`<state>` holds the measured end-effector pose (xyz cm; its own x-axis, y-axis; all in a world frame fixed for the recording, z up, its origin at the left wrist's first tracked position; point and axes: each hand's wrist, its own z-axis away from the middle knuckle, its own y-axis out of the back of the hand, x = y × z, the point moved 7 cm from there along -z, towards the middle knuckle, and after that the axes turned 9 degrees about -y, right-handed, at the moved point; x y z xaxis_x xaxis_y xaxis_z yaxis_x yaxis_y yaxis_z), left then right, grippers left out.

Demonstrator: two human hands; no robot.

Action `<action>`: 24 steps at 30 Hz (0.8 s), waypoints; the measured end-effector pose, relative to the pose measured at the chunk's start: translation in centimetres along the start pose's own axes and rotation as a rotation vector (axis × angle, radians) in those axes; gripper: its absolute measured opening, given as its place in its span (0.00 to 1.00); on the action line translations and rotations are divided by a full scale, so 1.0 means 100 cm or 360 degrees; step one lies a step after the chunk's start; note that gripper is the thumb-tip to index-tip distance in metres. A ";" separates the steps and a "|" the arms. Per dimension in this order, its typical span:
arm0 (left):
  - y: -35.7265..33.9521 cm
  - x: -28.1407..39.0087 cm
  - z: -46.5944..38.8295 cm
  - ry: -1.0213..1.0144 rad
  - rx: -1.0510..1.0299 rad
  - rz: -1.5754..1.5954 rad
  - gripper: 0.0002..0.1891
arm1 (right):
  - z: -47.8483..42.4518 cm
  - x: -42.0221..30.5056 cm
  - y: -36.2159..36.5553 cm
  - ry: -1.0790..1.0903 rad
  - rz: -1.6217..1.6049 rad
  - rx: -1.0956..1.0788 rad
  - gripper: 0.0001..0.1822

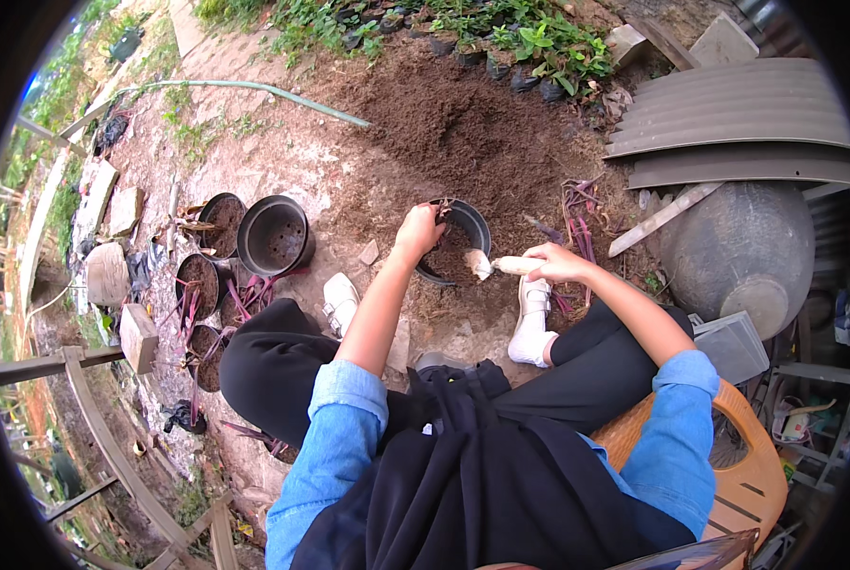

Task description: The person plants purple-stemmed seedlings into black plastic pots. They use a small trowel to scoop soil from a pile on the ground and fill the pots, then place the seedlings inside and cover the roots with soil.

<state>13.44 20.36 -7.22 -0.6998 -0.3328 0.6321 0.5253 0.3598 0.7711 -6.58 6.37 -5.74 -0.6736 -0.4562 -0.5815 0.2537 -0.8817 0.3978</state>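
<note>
A black plastic plant pot (476,219) with brown soil inside stands on the ground between my feet. My left hand (420,231) is at its left rim, with curled fingers reaching inside. A bit of dry brown plant matter (443,206) shows beside those fingers; whether they grip it or the rim is unclear. In my right hand (554,262) is a hand trowel (516,265), held by its pale handle. The trowel's whitish blade (478,263) lies over the pot's right side, at the soil.
Beyond the pot spreads a heap of loose brown soil (460,128). Purple-leaved plant cuttings (582,228) lie at right. To the left stand an unfilled black pot (275,235) and several soil-filled pots (200,281). A large grey jar (742,249) sits under corrugated sheets (738,107).
</note>
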 end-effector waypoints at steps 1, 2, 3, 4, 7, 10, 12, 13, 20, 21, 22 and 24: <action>-0.003 0.003 -0.002 -0.0026 0.0008 -0.0006 0.14 | -0.010 0.001 -0.008 -0.0098 -0.0090 -0.0063 0.15; -0.007 0.004 -0.004 -0.0032 -0.0019 -0.0008 0.15 | -0.017 0.002 -0.016 -0.0194 -0.0180 -0.0126 0.13; -0.009 0.005 -0.005 -0.0020 -0.0040 0.0002 0.15 | -0.024 0.003 -0.025 -0.0256 -0.0336 -0.0165 0.13; -0.010 0.007 -0.005 -0.0008 -0.0057 0.0013 0.14 | -0.029 0.003 -0.033 -0.0317 -0.0487 -0.0202 0.13; -0.010 0.010 -0.006 0.0019 -0.0093 0.0012 0.14 | -0.035 0.001 -0.052 -0.0563 -0.0804 -0.0338 0.15; -0.007 0.011 -0.007 0.0014 -0.0097 -0.0008 0.14 | -0.025 -0.006 -0.055 -0.0679 -0.1043 -0.0452 0.16; -0.005 0.008 -0.006 -0.0001 -0.0101 -0.0022 0.14 | -0.012 -0.020 -0.046 -0.0709 -0.1021 -0.0503 0.15; -0.004 0.007 -0.006 -0.0016 -0.0110 -0.0026 0.14 | -0.006 -0.024 -0.044 -0.0723 -0.1009 -0.0526 0.15; -0.020 0.014 -0.014 -0.0074 -0.0259 -0.0021 0.13 | -0.009 -0.025 -0.054 -0.0581 -0.0850 -0.0335 0.14; -0.021 0.011 -0.013 -0.0083 -0.0244 -0.0028 0.12 | -0.009 -0.031 -0.054 -0.0588 -0.0835 -0.0358 0.14; -0.022 0.007 -0.011 -0.0093 -0.0230 -0.0035 0.12 | -0.008 -0.037 -0.051 -0.0590 -0.0866 -0.0359 0.13; -0.023 0.006 -0.010 -0.0112 -0.0207 -0.0035 0.11 | -0.004 -0.045 -0.048 -0.0581 -0.0976 -0.0357 0.13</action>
<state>12.31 18.43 -8.58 -0.7416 -0.2759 0.6115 0.5647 0.2356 0.7910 -4.49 12.58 -5.31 -0.9173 0.1597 -0.3647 -0.1324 -0.9863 -0.0989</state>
